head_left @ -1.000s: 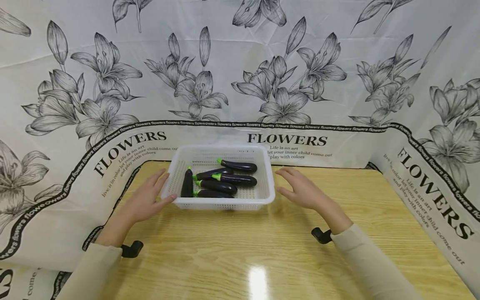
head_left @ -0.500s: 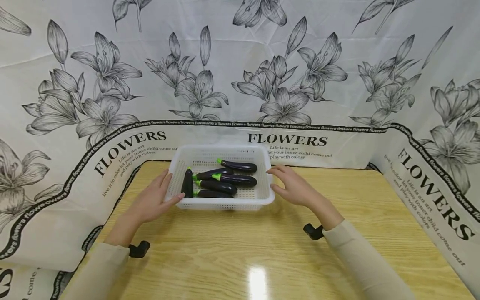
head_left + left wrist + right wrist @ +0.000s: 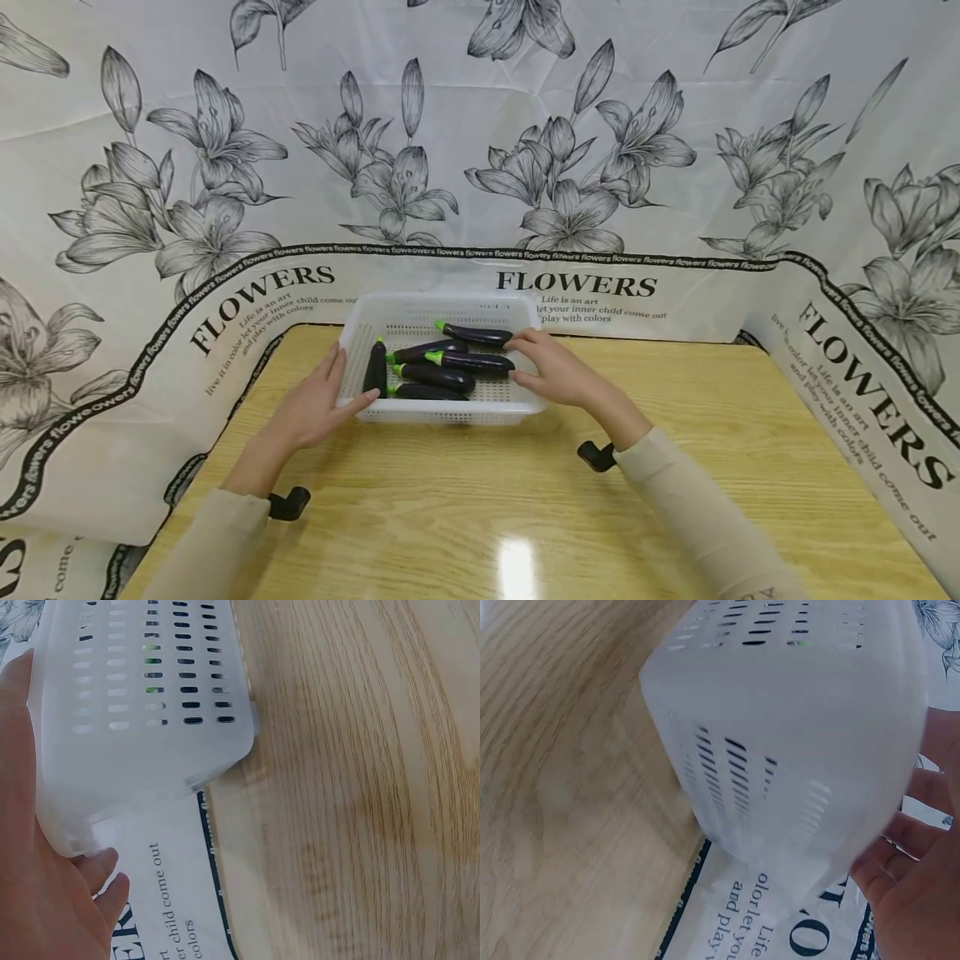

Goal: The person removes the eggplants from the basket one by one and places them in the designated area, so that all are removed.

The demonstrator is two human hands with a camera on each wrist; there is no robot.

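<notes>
A white perforated plastic basket [image 3: 450, 407] stands at the back of the table with several dark purple, green-stemmed eggplants [image 3: 431, 377] in it. My left hand [image 3: 307, 412] grips its left end, thumb over the front rim and the other fingers along the outside. Across the right rim reaches my right hand [image 3: 558, 372], its fingers slightly bent. Its fingertips are right at the rounded ends of the rear eggplant [image 3: 478, 335] and the middle eggplant [image 3: 474, 362]. In the right wrist view, the basket wall [image 3: 780, 697] fills the middle, with the fingers [image 3: 915, 832] beyond its rim.
The wooden table [image 3: 420, 508] stretches in front of the basket. A white flower-printed cloth [image 3: 435, 275] hangs close behind it and along both sides. Black wrist mounts [image 3: 290, 504] stick out from both sleeves.
My right hand has moved left, from beside the basket to over its right rim at the eggplants. My left hand has shifted slightly right, its thumb now farther along the front rim.
</notes>
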